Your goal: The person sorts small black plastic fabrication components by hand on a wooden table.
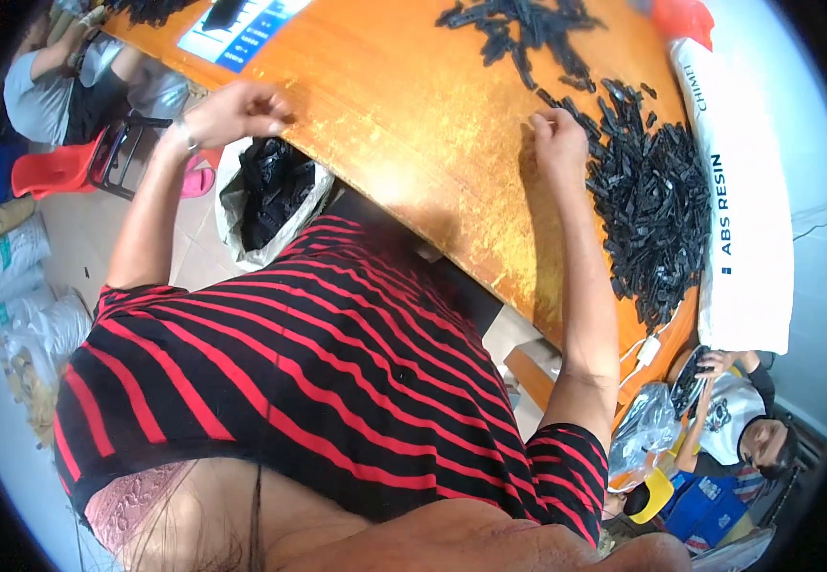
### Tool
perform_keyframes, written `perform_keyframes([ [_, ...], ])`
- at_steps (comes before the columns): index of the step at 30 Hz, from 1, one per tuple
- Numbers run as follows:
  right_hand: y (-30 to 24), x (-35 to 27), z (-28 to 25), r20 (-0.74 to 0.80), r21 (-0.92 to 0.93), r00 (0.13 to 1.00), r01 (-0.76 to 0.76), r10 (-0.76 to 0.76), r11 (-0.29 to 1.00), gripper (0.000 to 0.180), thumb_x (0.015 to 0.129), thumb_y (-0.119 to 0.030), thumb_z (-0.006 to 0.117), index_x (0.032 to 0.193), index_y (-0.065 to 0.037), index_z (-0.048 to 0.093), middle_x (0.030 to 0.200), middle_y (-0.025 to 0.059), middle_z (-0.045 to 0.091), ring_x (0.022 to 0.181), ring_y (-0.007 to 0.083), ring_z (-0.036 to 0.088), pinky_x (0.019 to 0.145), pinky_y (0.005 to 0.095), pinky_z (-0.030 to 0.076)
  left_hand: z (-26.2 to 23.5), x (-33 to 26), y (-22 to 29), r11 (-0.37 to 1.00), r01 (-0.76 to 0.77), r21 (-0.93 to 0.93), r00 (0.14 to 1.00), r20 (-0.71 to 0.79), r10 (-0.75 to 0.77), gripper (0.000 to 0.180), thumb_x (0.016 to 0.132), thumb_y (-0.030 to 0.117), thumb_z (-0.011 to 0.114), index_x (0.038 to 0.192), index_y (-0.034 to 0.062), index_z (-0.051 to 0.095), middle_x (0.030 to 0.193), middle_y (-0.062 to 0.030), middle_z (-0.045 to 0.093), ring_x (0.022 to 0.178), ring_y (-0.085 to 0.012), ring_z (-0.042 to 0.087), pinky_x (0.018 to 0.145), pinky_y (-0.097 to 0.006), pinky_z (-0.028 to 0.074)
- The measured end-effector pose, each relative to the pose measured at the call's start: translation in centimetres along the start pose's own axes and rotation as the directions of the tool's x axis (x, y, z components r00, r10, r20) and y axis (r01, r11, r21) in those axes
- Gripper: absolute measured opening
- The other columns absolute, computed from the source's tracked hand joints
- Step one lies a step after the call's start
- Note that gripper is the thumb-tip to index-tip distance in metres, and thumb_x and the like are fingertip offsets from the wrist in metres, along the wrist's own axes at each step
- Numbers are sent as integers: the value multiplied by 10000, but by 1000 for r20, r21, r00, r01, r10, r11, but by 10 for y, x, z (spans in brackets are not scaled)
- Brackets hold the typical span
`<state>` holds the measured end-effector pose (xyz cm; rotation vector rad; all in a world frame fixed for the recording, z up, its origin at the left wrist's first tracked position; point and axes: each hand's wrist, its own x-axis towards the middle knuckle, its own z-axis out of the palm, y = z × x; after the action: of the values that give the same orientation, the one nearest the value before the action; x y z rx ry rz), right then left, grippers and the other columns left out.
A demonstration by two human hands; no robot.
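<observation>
My left hand point(235, 112) is over the near edge of the orange-brown table point(404, 114), thumb and fingertips bent close together in a pinch; what they hold, if anything, is too small to make out. Just below it hangs a white sack point(229, 205) with black plastic pieces point(275, 181) inside. To the right, my right hand point(558, 143) has its fingers curled in beside the left border of a large pile of small black plastic parts point(652, 205). Whatever may be between those fingers is hidden.
More black parts point(518, 33) lie at the far side. A printed blue-and-white sheet point(242, 33) is at the far left. A long white resin bag point(742, 200) borders the table's right side, near a white cable plug point(649, 351). Other people sit at far left and lower right; a red chair point(56, 172) stands left.
</observation>
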<state>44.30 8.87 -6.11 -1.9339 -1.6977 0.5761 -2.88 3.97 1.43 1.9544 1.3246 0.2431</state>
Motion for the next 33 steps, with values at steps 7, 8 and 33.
perform_keyframes([
  [7, -4, 47, 3, -62, -233, 996, -78, 65, 969, 332, 955, -339, 651, 1097, -43, 698, 1013, 241, 721, 1000, 399, 688, 870, 463, 531, 60, 165, 56, 938, -257, 233, 883, -337, 326, 311, 890, 313, 727, 1090, 77, 695, 1006, -136, 731, 946, -308, 705, 839, -429, 554],
  [8, -12, 45, 2, -62, -235, 996, -75, 61, 969, 332, 955, -339, 651, 1097, -43, 698, 1013, 241, 721, 1000, 399, 688, 870, 463, 531, 67, 185, 75, 939, -237, 250, 892, -326, 312, 311, 912, 269, 716, 1137, 62, 655, 1044, -142, 700, 1005, -310, 685, 869, -414, 545],
  [33, -65, -55, 8, -16, -223, 885, 450, -465, 865, 267, 897, -205, 693, 1116, -55, 667, 922, 183, 685, 770, 356, 700, 707, 458, 561, 123, 210, 96, 957, -13, -289, 917, -384, -103, 200, 826, 268, 747, 812, 73, 705, 762, -37, 698, 695, -171, 650, 673, -344, 523],
])
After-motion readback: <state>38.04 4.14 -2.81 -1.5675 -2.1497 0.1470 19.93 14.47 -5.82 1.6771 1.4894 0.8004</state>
